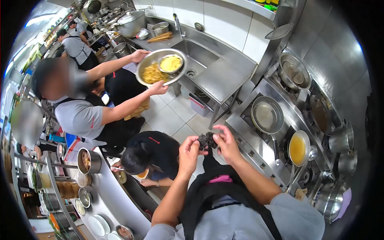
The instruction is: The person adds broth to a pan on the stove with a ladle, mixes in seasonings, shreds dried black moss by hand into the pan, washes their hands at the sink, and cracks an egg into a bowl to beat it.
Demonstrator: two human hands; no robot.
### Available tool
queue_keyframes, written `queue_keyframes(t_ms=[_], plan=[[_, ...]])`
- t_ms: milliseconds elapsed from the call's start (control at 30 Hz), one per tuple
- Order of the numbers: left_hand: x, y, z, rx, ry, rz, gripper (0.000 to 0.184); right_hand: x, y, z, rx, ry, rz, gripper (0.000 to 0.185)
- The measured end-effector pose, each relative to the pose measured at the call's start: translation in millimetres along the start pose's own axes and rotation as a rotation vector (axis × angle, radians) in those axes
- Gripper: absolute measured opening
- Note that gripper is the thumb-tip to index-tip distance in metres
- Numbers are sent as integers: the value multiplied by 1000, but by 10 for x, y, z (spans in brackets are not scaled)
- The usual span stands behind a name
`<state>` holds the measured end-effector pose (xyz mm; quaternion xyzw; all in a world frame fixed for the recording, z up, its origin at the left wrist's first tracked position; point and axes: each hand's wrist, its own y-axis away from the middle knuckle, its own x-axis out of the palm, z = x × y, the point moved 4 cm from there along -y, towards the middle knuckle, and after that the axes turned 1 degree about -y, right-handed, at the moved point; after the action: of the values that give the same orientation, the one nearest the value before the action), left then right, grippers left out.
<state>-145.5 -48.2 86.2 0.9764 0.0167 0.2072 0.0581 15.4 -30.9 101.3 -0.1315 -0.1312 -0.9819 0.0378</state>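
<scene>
1. Two bare hands, one clump: the person's left hand (188,155) and right hand (228,147) both have their grip pinched on a blackish, crumpled, rough-surfaced clump (207,141), held between them in the air. Its material cannot be told.
2. Two round metal pans, among others, sit on the stainless-steel stove (239,125): one grey with a black handle (265,116), one smaller, holding smooth yellow liquid (297,150).
3. One grey-shirted co-worker (82,118) carries, with two hands, one wide, shiny steel bowl (177,77); inside lie yellow strips (153,75) and one smaller round bowl (172,72) of grainy yellow food (171,63).
4. One deep cylindrical metal pot (96,162) stands on the smooth, pale bench (110,192).
</scene>
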Motion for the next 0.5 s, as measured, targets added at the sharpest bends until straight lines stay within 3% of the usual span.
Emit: queue_keyframes(t_ms=[33,67,133,200,300,333,367,500], plan=[[-7,153,13,-34,-23,-12,18,-22,143,-23,3,182,14,25],[-40,313,3,-72,-49,-14,18,-40,179,-216,-351,317,63,21],[-95,623,-39,-77,-181,27,19,18,479,-263,-271,528,157,20],[-74,839,-94,-78,-466,90,20,-22,708,-257,-6,461,220,22],[10,1081,-103,-42,-618,178,22,-105,890,-404,0,344,369,24],[83,1176,-191,-25,-663,181,21,-79,951,-395,-144,407,427,25],[114,1241,-190,-17,-665,181,21,-149,1034,-433,-49,407,429,29],[419,1483,-140,35,-726,211,16,-399,1260,-358,-9,320,422,25]])
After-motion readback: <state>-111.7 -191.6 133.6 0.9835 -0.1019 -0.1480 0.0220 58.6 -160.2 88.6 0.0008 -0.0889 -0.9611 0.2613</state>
